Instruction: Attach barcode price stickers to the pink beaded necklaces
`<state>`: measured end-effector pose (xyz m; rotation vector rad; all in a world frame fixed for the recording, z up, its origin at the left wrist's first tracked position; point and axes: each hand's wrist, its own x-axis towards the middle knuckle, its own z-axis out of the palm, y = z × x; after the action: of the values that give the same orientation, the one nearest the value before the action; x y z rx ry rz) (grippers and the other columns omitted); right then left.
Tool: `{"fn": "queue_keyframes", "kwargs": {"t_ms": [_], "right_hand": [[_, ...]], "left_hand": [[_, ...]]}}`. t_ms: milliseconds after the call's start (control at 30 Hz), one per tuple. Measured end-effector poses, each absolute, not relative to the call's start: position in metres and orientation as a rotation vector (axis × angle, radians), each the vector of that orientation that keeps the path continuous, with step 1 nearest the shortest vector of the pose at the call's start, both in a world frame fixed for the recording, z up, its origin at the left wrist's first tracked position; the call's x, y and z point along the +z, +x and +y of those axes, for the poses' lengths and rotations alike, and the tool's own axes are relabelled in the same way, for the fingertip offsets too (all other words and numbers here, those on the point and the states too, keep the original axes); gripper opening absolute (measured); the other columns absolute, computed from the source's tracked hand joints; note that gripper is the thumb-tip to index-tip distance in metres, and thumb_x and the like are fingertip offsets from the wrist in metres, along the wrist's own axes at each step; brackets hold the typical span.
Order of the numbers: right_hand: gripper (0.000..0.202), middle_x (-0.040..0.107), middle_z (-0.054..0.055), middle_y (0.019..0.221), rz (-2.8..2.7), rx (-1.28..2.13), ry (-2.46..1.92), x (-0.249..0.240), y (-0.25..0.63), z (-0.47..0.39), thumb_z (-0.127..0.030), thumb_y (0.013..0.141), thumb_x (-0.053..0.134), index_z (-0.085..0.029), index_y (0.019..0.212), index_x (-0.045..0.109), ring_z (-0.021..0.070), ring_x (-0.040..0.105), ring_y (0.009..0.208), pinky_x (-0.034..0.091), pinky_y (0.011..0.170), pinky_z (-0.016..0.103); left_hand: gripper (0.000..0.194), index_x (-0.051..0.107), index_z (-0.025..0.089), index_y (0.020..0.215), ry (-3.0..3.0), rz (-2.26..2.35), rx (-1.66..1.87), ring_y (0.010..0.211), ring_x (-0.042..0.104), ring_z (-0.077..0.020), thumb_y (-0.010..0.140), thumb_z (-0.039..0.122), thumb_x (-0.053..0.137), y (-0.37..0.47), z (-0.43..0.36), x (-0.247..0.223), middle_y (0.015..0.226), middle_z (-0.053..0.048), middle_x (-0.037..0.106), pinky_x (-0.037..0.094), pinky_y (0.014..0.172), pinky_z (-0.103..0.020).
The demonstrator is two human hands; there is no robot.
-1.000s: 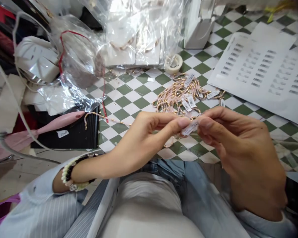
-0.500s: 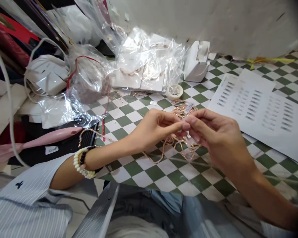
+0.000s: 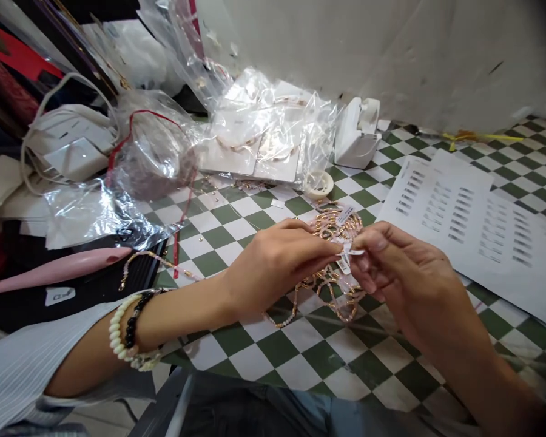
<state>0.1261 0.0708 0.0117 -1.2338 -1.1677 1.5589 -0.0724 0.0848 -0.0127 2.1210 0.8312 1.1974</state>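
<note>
Between my two hands is a small white label point(image 3: 346, 251), above a pile of beaded strands point(image 3: 334, 303) in pink and gold. My left hand point(image 3: 273, 261), palm down, pinches the label's left side. On the other side, my right hand point(image 3: 404, 267) has thumb and fingers closed at the label's right edge. Whether a strand is also between the fingers is hidden. A second printed label point(image 3: 344, 215) lies at the top of the pile. Another beaded strand point(image 3: 152, 260) rests left of my left forearm, which wears white and black bead bracelets.
Printed label sheets point(image 3: 464, 212) lie on the green-and-white checked tabletop point(image 3: 277, 349) at right. Behind the pile are a tape roll point(image 3: 318, 184), a white tape dispenser point(image 3: 357, 136) and plastic-wrapped cards point(image 3: 234, 152). Clear bags point(image 3: 155, 152) and a pink handle point(image 3: 64, 271) occupy the left.
My fingertips have parted slightly, and the white label now shows between them. The view has shifted, so the tabletop things appear lower.
</note>
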Motion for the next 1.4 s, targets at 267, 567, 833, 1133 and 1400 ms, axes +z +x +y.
{"fn": "queue_keyframes", "kwargs": {"t_ms": [267, 567, 833, 1133, 1400], "right_hand": [[0.030, 0.068, 0.002, 0.071, -1.214, 1.796, -1.176, 0.013, 0.132, 0.069, -0.046, 0.091, 0.071, -0.017, 0.080, 0.068, 0.0087, 0.062, 0.052, 0.051, 0.046, 0.017], [0.025, 0.067, 0.001, 0.066, -1.496, 1.347, -1.308, 0.018, 0.129, 0.074, -0.039, 0.088, 0.076, -0.016, 0.078, 0.070, 0.0087, 0.062, 0.054, 0.051, 0.046, 0.014], [0.016, 0.069, -0.001, 0.073, -1.550, 1.298, -1.308, 0.015, 0.130, 0.071, -0.034, 0.096, 0.067, -0.020, 0.088, 0.070, 0.0061, 0.063, 0.058, 0.054, 0.054, 0.012], [0.018, 0.066, -0.002, 0.062, -1.492, 1.168, -1.379, 0.015, 0.130, 0.069, -0.036, 0.088, 0.077, -0.020, 0.085, 0.070, 0.0068, 0.061, 0.053, 0.053, 0.052, 0.012], [0.018, 0.063, -0.003, 0.060, -1.472, 1.339, -1.422, 0.017, 0.129, 0.070, -0.038, 0.085, 0.080, -0.021, 0.080, 0.073, 0.0043, 0.056, 0.052, 0.046, 0.048, 0.008]], "left_hand": [[0.016, 0.071, 0.008, 0.106, 2.740, 0.733, 1.473, 0.080, 0.076, -0.0222, 0.094, 0.009, 0.060, -0.077, 0.087, -0.018, 0.091, -0.014, 0.080, 0.057, 0.098, -0.041], [0.015, 0.076, 0.016, 0.101, 1.466, 0.923, 1.006, 0.091, 0.073, -0.0176, 0.093, 0.027, 0.069, -0.072, 0.089, 0.001, 0.100, -0.007, 0.079, 0.059, 0.079, -0.026], [0.013, 0.075, 0.015, 0.084, 1.133, 0.886, 0.938, 0.068, 0.062, -0.0100, 0.080, 0.024, 0.084, -0.070, 0.094, -0.004, 0.077, -0.002, 0.072, 0.051, 0.062, -0.018], [0.009, 0.077, 0.015, 0.086, 1.426, 0.867, 0.755, 0.076, 0.067, -0.0144, 0.089, 0.021, 0.071, -0.071, 0.091, 0.001, 0.082, -0.004, 0.076, 0.053, 0.072, -0.024], [0.009, 0.078, 0.013, 0.089, 1.284, 0.830, 0.691, 0.087, 0.068, -0.0150, 0.086, 0.021, 0.076, -0.071, 0.091, -0.001, 0.088, -0.004, 0.077, 0.052, 0.079, -0.021]]}}
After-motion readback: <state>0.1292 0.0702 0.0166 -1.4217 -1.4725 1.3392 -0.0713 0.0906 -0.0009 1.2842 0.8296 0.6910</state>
